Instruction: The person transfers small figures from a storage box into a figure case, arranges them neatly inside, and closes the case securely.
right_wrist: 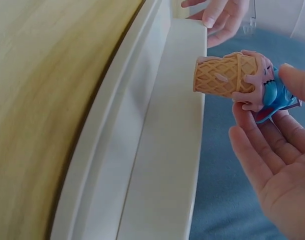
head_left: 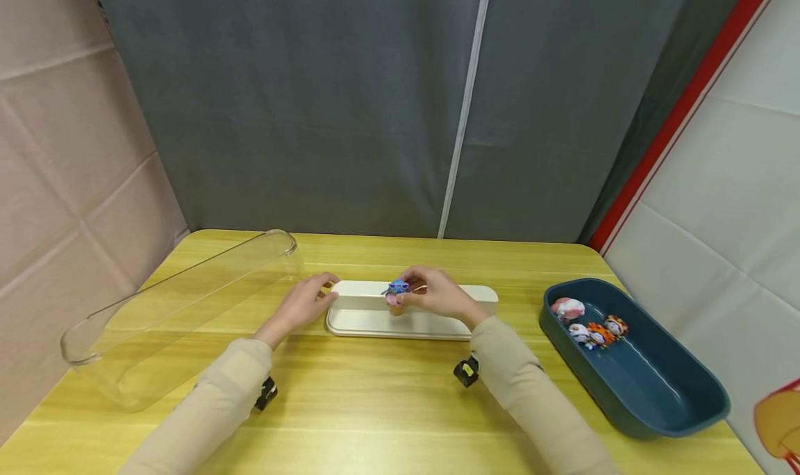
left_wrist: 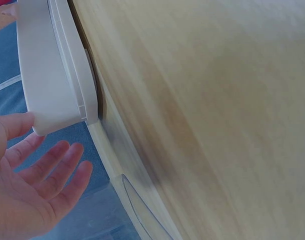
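My right hand (head_left: pixel 434 293) pinches an ice-cream-cone figurine (right_wrist: pixel 232 77) by its blue top. Its waffle cone and dripping pink layer show in the right wrist view. The figurine is over a white stepped base (head_left: pixel 356 322); whether the cone touches it I cannot tell. At the base's left end, my left hand (left_wrist: pixel 37 175) has its thumb and index fingertip at the corner, with the other fingers loosely extended.
A clear curved cover (head_left: pixel 187 301) lies on the wooden table (head_left: pixel 375 405) at the left. To the right stands a dark blue bin (head_left: pixel 656 371) holding several small figurines (head_left: pixel 596 335). A grey curtain (head_left: pixel 312 114) hangs behind the table.
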`<state>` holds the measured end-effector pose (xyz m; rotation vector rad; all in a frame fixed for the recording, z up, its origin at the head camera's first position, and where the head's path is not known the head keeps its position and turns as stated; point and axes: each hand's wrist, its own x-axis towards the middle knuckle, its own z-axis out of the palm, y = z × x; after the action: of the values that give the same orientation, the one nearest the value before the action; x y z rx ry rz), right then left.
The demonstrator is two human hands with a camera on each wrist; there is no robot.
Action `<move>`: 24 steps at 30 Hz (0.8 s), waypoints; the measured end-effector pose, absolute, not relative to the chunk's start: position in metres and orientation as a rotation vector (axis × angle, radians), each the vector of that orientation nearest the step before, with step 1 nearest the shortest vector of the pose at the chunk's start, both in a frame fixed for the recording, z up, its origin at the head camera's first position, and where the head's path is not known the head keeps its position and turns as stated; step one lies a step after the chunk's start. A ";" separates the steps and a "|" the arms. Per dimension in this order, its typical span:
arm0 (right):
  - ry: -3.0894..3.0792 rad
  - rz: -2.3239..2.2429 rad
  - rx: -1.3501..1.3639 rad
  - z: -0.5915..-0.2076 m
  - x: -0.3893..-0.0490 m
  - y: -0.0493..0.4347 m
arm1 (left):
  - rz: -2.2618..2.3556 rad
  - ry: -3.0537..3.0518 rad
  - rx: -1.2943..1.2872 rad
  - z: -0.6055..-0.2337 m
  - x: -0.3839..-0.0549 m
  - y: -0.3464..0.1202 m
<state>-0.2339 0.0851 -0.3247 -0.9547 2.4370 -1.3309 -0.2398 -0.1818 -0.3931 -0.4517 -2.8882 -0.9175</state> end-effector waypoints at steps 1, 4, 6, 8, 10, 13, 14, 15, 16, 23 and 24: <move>2.428 -1.342 -0.956 -0.327 -0.235 0.084 | -0.918 -2.889 -0.451 -0.393 -0.240 -0.182; 2.410 -1.377 -0.958 -0.342 -0.245 0.080 | -0.920 -2.888 -0.447 -0.393 -0.240 -0.182; 2.412 -1.391 -0.966 -0.352 -0.251 0.078 | -0.918 -2.889 -0.443 -0.393 -0.240 -0.182; 2.420 -1.396 -0.967 -0.360 -0.257 0.075 | -0.918 -2.891 -0.439 -0.393 -0.240 -0.182; 2.438 -1.389 -0.969 -0.363 -0.258 0.073 | -0.916 -2.893 -0.433 -0.393 -0.241 -0.182; 2.446 -1.391 -0.963 -0.366 -0.258 0.069 | -0.914 -2.896 -0.429 -0.394 -0.241 -0.182; 2.453 -1.390 -0.955 -0.367 -0.258 0.068 | -0.914 -2.897 -0.427 -0.394 -0.241 -0.182; 2.458 -1.392 -0.952 -0.368 -0.258 0.067 | -0.914 -2.897 -0.427 -0.394 -0.242 -0.182; 2.464 -1.393 -0.945 -0.369 -0.258 0.065 | -0.914 -2.897 -0.431 -0.394 -0.242 -0.182; 2.500 -1.386 -0.908 -0.376 -0.259 0.056 | -0.920 -2.876 -0.451 -0.395 -0.242 -0.182; 2.504 -1.378 -0.906 -0.377 -0.259 0.055 | -0.910 -2.868 -0.460 -0.395 -0.242 -0.182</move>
<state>-0.2595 0.0551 -0.3768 -0.9062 2.5037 -1.3785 -0.2417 -0.1822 -0.3950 -0.4600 -2.8685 -0.9097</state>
